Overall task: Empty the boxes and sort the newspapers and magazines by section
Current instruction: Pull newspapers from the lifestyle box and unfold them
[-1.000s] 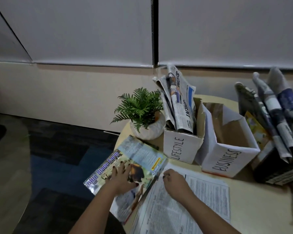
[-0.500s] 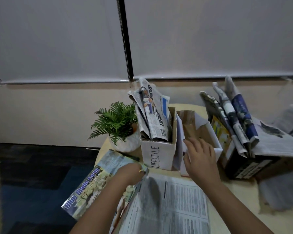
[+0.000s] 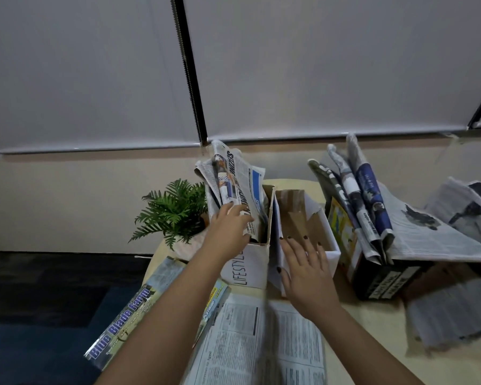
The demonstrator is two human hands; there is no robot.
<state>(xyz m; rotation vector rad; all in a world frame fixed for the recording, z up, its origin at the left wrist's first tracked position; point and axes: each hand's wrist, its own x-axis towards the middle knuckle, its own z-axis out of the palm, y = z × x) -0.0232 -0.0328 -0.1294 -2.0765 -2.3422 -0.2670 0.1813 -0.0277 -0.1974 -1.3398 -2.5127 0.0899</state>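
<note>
We note the left hand [image 3: 228, 226] gripping the newspapers [image 3: 233, 184] in the LIFESTYLE box [image 3: 247, 268]; right hand [image 3: 307, 269] spread flat over the middle box [image 3: 311, 218].

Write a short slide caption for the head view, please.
Left hand reaches the newspapers in the LIFESTYLE box; right hand rests on the empty box.

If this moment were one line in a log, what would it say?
left hand: on newspapers in LIFESTYLE box | right hand: open, over empty middle box | magazine: on table

Head camera looks forward and down (close) over the table [image 3: 372, 323].
</note>
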